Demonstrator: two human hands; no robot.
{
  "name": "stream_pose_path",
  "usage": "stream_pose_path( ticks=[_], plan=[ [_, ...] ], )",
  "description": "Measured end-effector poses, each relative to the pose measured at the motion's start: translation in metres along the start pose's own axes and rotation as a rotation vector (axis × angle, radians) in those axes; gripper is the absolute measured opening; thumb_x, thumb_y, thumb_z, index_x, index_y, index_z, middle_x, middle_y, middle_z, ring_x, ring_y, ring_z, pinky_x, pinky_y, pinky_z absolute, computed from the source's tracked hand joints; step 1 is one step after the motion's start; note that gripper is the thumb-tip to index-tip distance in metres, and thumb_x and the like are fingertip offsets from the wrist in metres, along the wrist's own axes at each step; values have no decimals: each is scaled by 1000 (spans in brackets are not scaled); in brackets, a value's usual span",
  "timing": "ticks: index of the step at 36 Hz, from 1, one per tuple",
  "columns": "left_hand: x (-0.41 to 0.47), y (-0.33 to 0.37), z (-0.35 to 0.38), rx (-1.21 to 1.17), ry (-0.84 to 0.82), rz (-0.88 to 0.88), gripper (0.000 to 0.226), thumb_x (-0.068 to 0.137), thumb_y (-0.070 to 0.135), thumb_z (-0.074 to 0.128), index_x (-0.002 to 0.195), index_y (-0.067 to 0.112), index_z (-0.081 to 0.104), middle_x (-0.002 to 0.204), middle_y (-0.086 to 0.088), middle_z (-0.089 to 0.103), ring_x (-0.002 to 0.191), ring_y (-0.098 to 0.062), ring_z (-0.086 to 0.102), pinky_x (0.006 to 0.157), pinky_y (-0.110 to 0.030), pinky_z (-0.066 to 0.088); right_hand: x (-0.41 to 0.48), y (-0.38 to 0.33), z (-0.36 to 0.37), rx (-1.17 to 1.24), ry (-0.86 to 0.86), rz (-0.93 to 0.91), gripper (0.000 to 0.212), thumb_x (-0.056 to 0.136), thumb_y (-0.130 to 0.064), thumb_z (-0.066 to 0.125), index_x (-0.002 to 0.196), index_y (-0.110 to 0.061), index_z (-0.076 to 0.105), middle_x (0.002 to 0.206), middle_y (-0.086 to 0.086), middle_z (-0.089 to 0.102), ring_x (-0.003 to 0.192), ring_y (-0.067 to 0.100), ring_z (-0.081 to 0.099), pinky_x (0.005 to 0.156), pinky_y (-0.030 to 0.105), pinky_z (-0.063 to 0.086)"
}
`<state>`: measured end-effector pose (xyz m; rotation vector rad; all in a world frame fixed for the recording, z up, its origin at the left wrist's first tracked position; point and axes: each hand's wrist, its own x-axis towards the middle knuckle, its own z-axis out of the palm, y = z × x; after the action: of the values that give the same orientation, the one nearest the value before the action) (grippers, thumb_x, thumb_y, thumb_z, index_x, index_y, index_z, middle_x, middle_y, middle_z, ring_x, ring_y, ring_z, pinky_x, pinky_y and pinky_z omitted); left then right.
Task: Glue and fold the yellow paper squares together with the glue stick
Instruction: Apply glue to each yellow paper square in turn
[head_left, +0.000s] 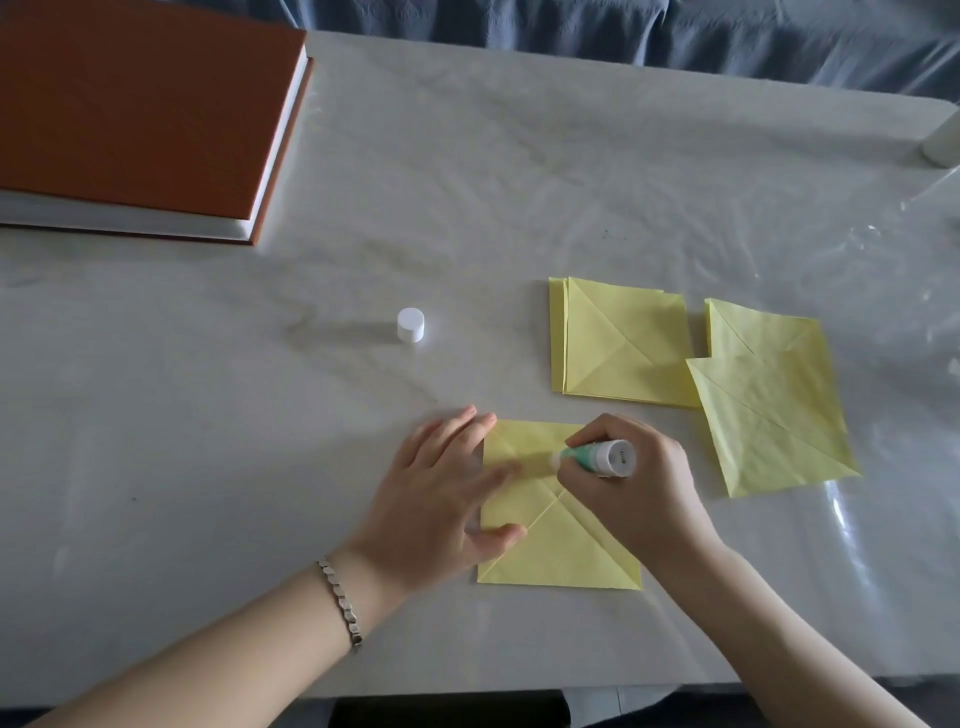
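Gluing step: right hand (639, 483) fist-grips glue stick (597, 457) on yellow square (561, 545), left hand (441, 499) spread flat pinning it; likely next, fold.

The single head-worn camera is looking forward and steeply down from close above the table (208, 415), its wide angle bending the table's far edge.

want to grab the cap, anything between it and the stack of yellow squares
Nothing: in the head view only bare table cover lies between the white cap and the stack of yellow squares.
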<state>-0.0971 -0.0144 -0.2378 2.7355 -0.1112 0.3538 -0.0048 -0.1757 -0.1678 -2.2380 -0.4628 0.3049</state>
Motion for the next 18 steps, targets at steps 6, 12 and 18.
stream_pose_path(
  ticks=[6, 12, 18],
  plan=[
    [0, 0, 1, -4, 3, -8, 40, 72, 56, 56, 103, 30, 60, 128, -13, 57, 122, -29, 51, 99, -42, 36, -2, 11, -12, -1, 71, 64, 14, 67, -8, 75, 69, -15, 64, 64, -10, 60, 65, 4, 55, 55, 10, 41],
    [0, -1, 0, -33, 21, -2, 35, 76, 49, 54, 106, 31, 55, 128, -15, 57, 122, -30, 50, 99, -41, 35, -5, 19, -27, 12, 88, 169, 13, 70, -9, 74, 70, -16, 64, 64, -9, 59, 54, 0, 52, 47, 8, 38],
    [-3, -7, -3, -73, -8, 25, 35, 82, 40, 51, 114, 29, 60, 134, -13, 53, 127, -28, 46, 102, -40, 32, -9, 20, -54, -33, 207, 200, 18, 68, -6, 74, 67, -21, 64, 62, -4, 63, 55, 5, 54, 41, 10, 37]
  ],
)
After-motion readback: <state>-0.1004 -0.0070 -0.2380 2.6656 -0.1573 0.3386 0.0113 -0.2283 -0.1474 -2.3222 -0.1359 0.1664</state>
